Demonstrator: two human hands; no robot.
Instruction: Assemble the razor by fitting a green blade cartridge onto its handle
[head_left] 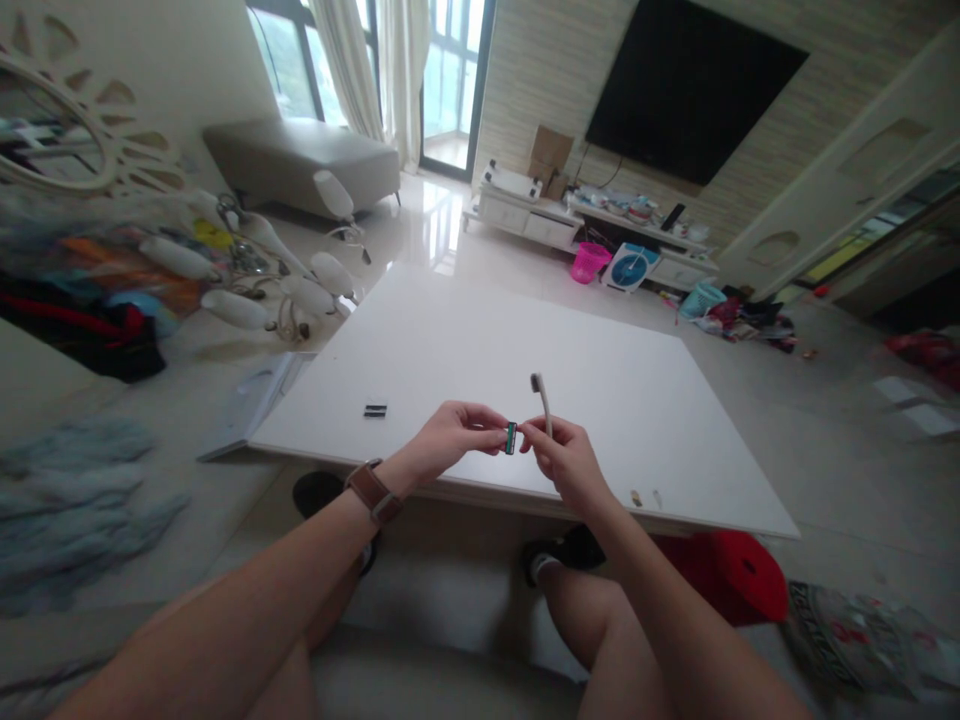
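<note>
Pinched in the fingertips of my left hand [461, 435] is a small green and black piece [511, 438] that looks like a razor blade cartridge. It is held up over the front part of the white tabletop [495, 340]. My right hand [566, 455] is closed around the handle of a toothbrush [546, 402], its dark bristle head pointing up and away from me. The right fingertips come close to the cartridge; whether they touch it I cannot tell. Two small dark strips [375, 410] lie side by side on the table, left of my left hand.
Near the table's front right edge lie a small tan piece [636, 497] and a small pale piece [658, 497]. A red roll [739, 575] stands below that edge. A lamp with several white shades [285, 295] is left of the table. Beyond are a pink basket [590, 262] and a fan [628, 268].
</note>
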